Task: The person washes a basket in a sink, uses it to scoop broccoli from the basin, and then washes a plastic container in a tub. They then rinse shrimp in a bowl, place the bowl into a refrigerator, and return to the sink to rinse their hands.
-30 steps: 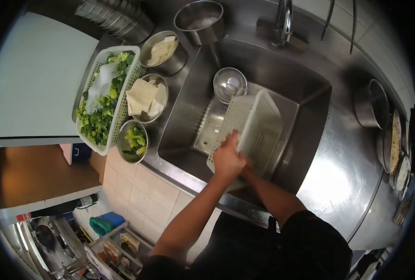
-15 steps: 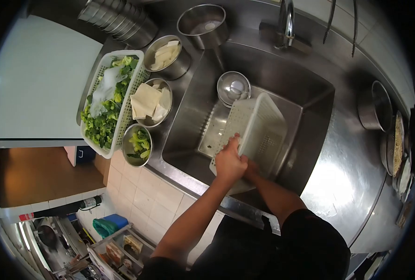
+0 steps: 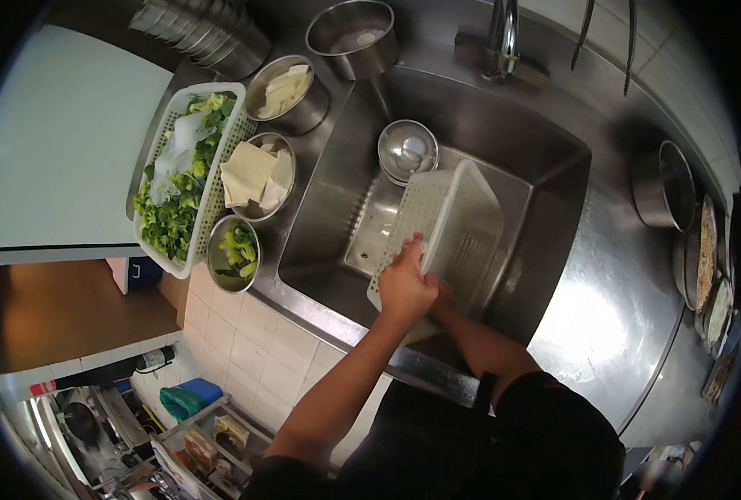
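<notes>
A white perforated plastic basket stands tilted on its side in the steel sink. My left hand is closed on the near end of its rim. My right hand is close beside it, at the basket's inner side; its fingers are hidden behind my left hand and wrist, so what it holds does not show. Just beyond the basket, small round steel bowls sit stacked on the sink floor.
Left of the sink are a basket of leafy greens with a plastic bag, and steel bowls of greens, pale sheets and pale strips. An empty steel pot and the faucet are behind. Another pot stands right.
The whole view has shifted slightly, so things appear a little further left and up. Both hands stay at the near end of the basket, with little visible movement against it.
</notes>
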A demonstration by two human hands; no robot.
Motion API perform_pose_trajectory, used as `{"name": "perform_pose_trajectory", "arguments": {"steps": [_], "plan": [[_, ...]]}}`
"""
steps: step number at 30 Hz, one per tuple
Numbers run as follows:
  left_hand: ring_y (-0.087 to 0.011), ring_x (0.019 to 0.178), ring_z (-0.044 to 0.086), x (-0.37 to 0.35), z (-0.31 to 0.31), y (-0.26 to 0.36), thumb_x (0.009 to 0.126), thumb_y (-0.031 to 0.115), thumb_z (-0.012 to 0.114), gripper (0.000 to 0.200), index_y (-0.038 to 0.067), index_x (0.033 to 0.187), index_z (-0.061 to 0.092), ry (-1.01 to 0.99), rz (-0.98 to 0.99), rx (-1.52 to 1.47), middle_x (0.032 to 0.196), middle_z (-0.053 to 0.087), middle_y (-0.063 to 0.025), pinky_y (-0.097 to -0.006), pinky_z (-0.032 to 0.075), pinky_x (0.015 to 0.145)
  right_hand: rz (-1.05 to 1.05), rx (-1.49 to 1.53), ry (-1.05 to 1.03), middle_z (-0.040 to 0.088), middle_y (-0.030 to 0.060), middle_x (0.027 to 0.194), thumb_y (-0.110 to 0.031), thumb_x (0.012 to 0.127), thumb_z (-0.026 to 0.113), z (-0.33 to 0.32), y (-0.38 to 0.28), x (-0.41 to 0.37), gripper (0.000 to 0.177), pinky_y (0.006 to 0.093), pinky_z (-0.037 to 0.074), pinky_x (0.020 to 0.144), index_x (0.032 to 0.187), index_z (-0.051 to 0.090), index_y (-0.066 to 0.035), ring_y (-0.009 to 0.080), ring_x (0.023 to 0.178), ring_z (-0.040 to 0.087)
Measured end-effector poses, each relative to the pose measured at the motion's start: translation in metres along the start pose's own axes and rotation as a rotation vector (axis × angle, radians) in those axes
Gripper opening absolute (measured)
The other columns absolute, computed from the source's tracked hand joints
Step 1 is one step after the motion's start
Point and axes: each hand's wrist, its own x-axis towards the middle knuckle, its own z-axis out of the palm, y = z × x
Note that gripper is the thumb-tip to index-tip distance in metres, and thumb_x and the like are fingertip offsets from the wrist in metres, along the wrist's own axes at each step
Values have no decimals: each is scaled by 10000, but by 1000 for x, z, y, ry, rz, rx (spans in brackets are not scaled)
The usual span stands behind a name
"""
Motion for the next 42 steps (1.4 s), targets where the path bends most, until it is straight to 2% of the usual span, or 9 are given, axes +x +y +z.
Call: {"name": "perform_pose_trajectory", "arguments": {"steps": [6, 12, 14, 19, 30, 35, 38, 40, 42], "plan": [[-354, 718, 632, 1, -7, 3, 644, 127, 595, 522, 95, 1161, 530, -93, -84, -95, 789, 638, -188, -422, 501, 661, -5, -49, 8, 626, 186, 1069, -269, 775, 589, -3, 1, -1, 344, 444, 434, 897, 1050, 649, -72, 349, 1029, 583], [-336, 672, 630, 3, -5, -1, 641, 139, 606, 527, 102, 1162, 537, 37, 28, -40, 728, 632, -162, -415, 496, 639, -30, -126, -3, 626, 181, 1070, -275, 767, 575, -4, -6, 2, 350, 447, 434, 903, 1053, 653, -88, 331, 1045, 580], [-387, 914, 597, 3, -13, 7, 634, 113, 608, 652, 51, 1265, 455, -220, -151, -64, 1168, 556, -226, -444, 494, 796, -19, -183, -11, 628, 178, 1068, -268, 764, 574, -3, 0, 2, 347, 445, 436, 902, 1054, 655, -94, 325, 1048, 581], [-395, 845, 613, 6, -22, 12, 635, 115, 601, 656, 51, 1271, 451, -248, -175, -39, 1151, 563, -231, -446, 501, 776, 63, -161, -67, 636, 156, 1063, -270, 746, 583, 2, 2, 12, 358, 424, 449, 890, 1075, 658, -150, 312, 1025, 595], [-392, 826, 616, 2, -10, 4, 639, 122, 603, 642, 49, 1260, 456, -177, -81, -24, 1120, 578, -232, -444, 503, 767, 30, -93, -19, 639, 153, 1055, -378, 755, 613, 16, 17, 26, 403, 426, 458, 876, 1067, 656, -126, 325, 1011, 601], [-397, 777, 620, 3, -18, 11, 643, 117, 600, 564, 88, 1198, 499, -178, -128, -33, 926, 640, -215, -454, 499, 724, 78, -106, -39, 645, 165, 1024, -383, 759, 616, -13, -15, 11, 425, 422, 456, 870, 1064, 645, -89, 329, 1006, 602], [-391, 754, 623, 3, -9, -5, 642, 119, 602, 540, 99, 1176, 517, -74, -53, -64, 853, 647, -199, -454, 496, 700, -406, 334, -169, 641, 195, 999, -270, 750, 628, -50, -67, -22, 393, 429, 447, 880, 1079, 621, -55, 328, 979, 607], [-375, 744, 630, 4, -14, -7, 658, 125, 609, 510, 95, 1160, 525, -69, -52, -67, 852, 647, -196, -437, 498, 687, -491, 595, -190, 641, 204, 981, -222, 752, 618, -64, -107, -60, 360, 429, 448, 875, 1065, 621, -44, 329, 968, 608], [-360, 735, 636, 1, -18, -12, 673, 130, 615, 481, 92, 1145, 532, -68, -50, -60, 851, 647, -194, -421, 501, 675, -416, 472, -272, 636, 216, 963, -161, 757, 583, -47, -115, -67, 347, 431, 455, 851, 1078, 602, -30, 332, 942, 612]]}}
